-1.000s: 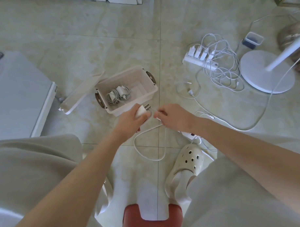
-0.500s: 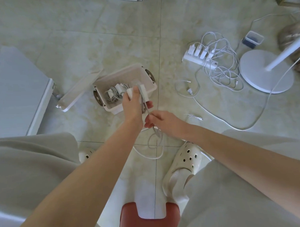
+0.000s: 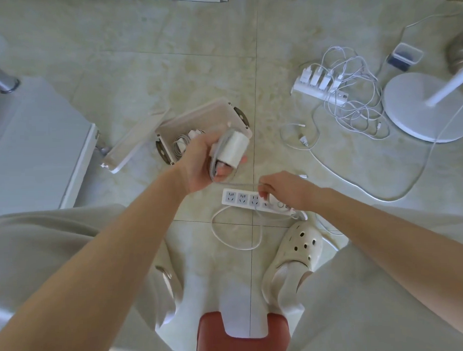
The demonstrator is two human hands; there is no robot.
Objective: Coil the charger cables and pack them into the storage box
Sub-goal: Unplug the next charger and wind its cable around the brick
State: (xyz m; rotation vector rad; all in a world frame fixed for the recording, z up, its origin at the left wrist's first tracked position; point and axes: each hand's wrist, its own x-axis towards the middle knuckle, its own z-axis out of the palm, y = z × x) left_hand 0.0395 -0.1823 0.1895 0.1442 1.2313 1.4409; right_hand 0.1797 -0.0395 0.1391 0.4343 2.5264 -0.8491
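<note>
My left hand (image 3: 202, 160) grips a white charger block (image 3: 233, 149) with a turn of its grey-white cable looped round my fingers, held in front of the open storage box (image 3: 197, 121). That box sits on the floor with coiled chargers (image 3: 183, 143) inside. My right hand (image 3: 283, 190) pinches the same cable, which runs taut to the left hand. The right hand hovers over a white power strip (image 3: 241, 198) lying on the tiles.
The box lid (image 3: 135, 144) leans at the box's left. A second power strip with plugged chargers (image 3: 321, 84) and tangled white cables (image 3: 354, 102) lies at the right, beside a round fan base (image 3: 422, 108). A grey cabinet (image 3: 32, 145) stands left; my clog (image 3: 293, 254) below.
My left hand rose and turned, taking a loop of cable around its fingers. My right hand slid right along the cable, uncovering the near power strip.
</note>
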